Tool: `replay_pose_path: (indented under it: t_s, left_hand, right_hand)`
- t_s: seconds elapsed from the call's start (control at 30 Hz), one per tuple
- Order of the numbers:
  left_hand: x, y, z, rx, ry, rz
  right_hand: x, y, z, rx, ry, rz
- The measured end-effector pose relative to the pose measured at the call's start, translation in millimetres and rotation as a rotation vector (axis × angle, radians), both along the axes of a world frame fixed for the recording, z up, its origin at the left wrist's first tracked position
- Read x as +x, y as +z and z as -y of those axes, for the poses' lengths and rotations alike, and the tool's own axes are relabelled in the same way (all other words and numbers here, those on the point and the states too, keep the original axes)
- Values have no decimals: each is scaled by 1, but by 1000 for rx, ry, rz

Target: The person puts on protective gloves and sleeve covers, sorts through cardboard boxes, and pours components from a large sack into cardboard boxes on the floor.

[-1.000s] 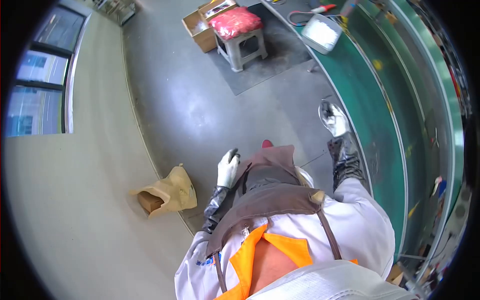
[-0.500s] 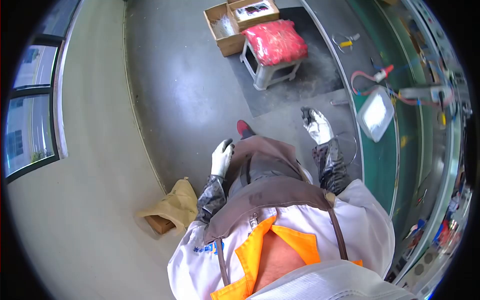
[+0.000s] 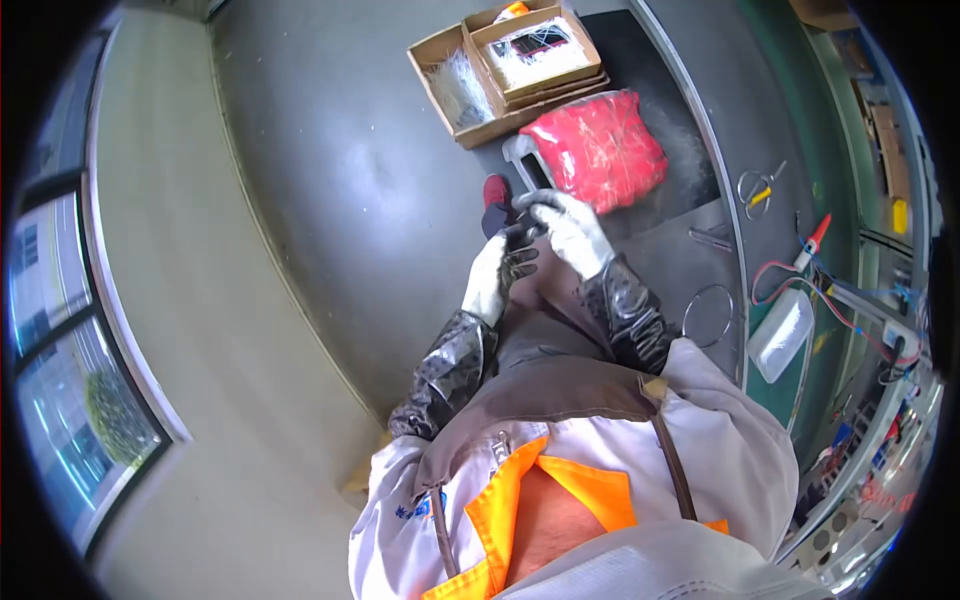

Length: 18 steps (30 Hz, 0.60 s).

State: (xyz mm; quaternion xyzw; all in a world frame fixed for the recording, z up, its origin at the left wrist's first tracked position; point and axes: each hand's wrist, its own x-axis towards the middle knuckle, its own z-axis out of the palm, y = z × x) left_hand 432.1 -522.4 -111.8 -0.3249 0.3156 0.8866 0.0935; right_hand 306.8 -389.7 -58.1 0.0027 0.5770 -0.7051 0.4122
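At the left edge of the frame we see a window (image 3: 62, 330), and beside it a pale wall (image 3: 190, 330) that runs down to the grey floor (image 3: 320, 190). A scrap of brown paper (image 3: 362, 470) shows at lower centre-left, mostly hidden by our white jacket (image 3: 400, 545). A little left of the middle, our gloved left hand (image 3: 488, 278) reaches up from a black sleeve cover (image 3: 445, 370); its dark-tipped fingers are bent and a little apart, and we cannot tell whether they pinch anything.

Above it sits a red shoe (image 3: 496, 190), and at upper centre a cardboard box (image 3: 472, 132) holds clear strips, with a smaller box (image 3: 550, 88) beside them. Just right of the left hand, our gloved right hand (image 3: 568, 235) curls its fingers inward; their tips overlap the left hand's in this view, so we cannot tell if they touch or grip something.

The things nearest us stand just above the right hand, right of upper centre: a grey stool (image 3: 520, 150) with a shiny red cushion (image 3: 600, 150) on top. Farther right we see a thin ring (image 3: 684, 320) by the metal-edged green bench (image 3: 768, 405), then a white container (image 3: 782, 335) and a red-tipped tool (image 3: 820, 232) above it.
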Motion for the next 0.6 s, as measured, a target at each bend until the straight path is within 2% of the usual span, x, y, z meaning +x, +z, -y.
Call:
replay_pose_path:
  t_s: [0.07,0.13,0.2,0.3,0.37,0.43,0.5,0.57,0.6]
  left_hand:
    - [-52,-29,35,-35,-48,45]
    - [-92,-58,76,-228,-155,133]
    - [-140,-83,111,-309,-226,177]
    - [-224,-115,165,-546,-382,94]
    - [-284,-137,192,-559,-462,66]
    - [-335,-155,209,-621,-536,-4]
    - [-379,-170,212,-577,-602,-14]
    - [-407,-185,230,-528,-640,21]
    - [-415,-191,241,-523,-678,24]
  right_hand:
    - [-62,-34,8,-58,-76,83]
    - [-103,-67,3,-173,-206,254]
    - [-140,-83,-2,-224,-293,266]
    - [-183,-86,2,-337,-475,246]
    - [-222,-49,1,-46,-610,3]
    - [-264,-2,-8,301,-693,-403]
    - [-299,3,-42,613,-893,-557]
    - [-335,-22,-89,1495,-776,-1071]
    - [-344,-44,-123,1711,-658,-1079]
